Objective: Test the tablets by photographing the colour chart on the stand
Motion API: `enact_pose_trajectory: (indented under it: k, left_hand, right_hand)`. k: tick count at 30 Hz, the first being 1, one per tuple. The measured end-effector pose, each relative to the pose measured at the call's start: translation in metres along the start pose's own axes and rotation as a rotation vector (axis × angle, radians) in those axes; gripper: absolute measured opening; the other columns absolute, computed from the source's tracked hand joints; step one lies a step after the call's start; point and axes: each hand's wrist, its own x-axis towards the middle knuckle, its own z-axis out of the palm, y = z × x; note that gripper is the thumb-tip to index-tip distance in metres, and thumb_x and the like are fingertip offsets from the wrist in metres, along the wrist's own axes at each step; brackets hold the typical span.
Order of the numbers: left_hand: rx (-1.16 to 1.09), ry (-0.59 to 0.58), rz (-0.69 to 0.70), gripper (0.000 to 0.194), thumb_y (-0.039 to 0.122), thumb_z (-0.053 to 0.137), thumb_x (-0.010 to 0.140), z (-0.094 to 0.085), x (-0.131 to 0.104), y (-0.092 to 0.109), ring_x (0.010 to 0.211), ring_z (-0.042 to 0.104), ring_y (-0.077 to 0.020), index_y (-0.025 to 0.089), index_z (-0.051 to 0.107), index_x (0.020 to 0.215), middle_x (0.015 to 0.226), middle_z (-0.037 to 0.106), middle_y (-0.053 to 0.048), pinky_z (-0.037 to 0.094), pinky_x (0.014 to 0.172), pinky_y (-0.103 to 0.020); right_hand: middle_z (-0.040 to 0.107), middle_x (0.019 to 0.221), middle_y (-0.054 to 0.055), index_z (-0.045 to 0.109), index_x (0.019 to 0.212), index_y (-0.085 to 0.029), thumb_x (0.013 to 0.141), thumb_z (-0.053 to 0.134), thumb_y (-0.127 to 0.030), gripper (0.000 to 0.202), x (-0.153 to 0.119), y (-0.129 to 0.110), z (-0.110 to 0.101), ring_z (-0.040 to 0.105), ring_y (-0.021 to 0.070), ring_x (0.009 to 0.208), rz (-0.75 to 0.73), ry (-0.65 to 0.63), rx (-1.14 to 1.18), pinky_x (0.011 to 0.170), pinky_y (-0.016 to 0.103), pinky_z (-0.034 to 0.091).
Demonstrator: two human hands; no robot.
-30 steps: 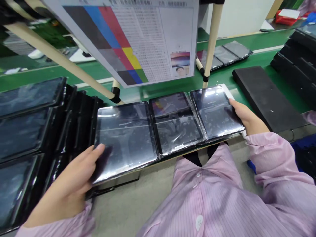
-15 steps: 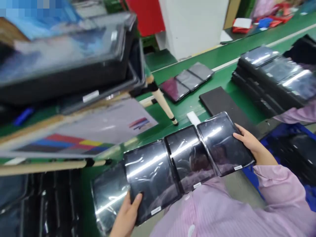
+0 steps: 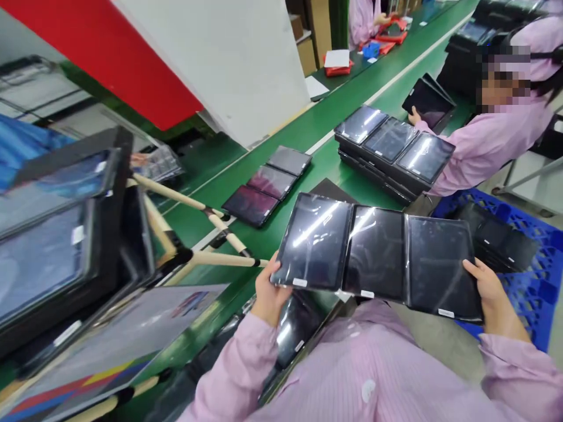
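Three dark, glossy panels in clear film form a row (image 3: 373,253), held up in front of my body, each with a small white label along its lower edge. My left hand (image 3: 271,293) grips the left end near its lower corner. At the other end, my right hand (image 3: 495,293) holds the right edge, thumb on the front face. Behind the row, a dark flat board (image 3: 332,190) lies on the green table (image 3: 197,220), partly hidden. Another glossy panel (image 3: 299,322) shows below my left hand.
Three panels (image 3: 267,186) lie on the table. A panel stack (image 3: 391,146) stands near a co-worker (image 3: 505,138) holding a dark panel (image 3: 428,102). A blue crate (image 3: 543,281) sits at right. Left are a pipe frame (image 3: 220,258) and upright panels (image 3: 48,258).
The view has swung right. The held row has come away from the panel that was beside its left end and now sits nearer the blue crate. More of the co-worker shows.
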Motion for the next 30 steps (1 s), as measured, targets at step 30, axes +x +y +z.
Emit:
enact_pose_trajectory:
  k: [30]
  left_hand:
    - [-0.057, 0.285, -0.085, 0.041, 0.041, 0.070, 0.102, 0.149, 0.296, -0.066, 0.113, 0.070, -0.0256, 0.018, 0.065, 0.135, 0.134, 0.068, -0.012, 0.063, 0.094, -0.047]
  right_hand:
    - [0.068, 0.117, -0.004, 0.053, 0.125, -0.031, 0.071, 0.088, -0.043, 0.066, 0.156, 0.091, 0.097, 0.066, 0.0139, 0.093, 0.060, 0.058, 0.215, 0.089, 0.037, 0.061]
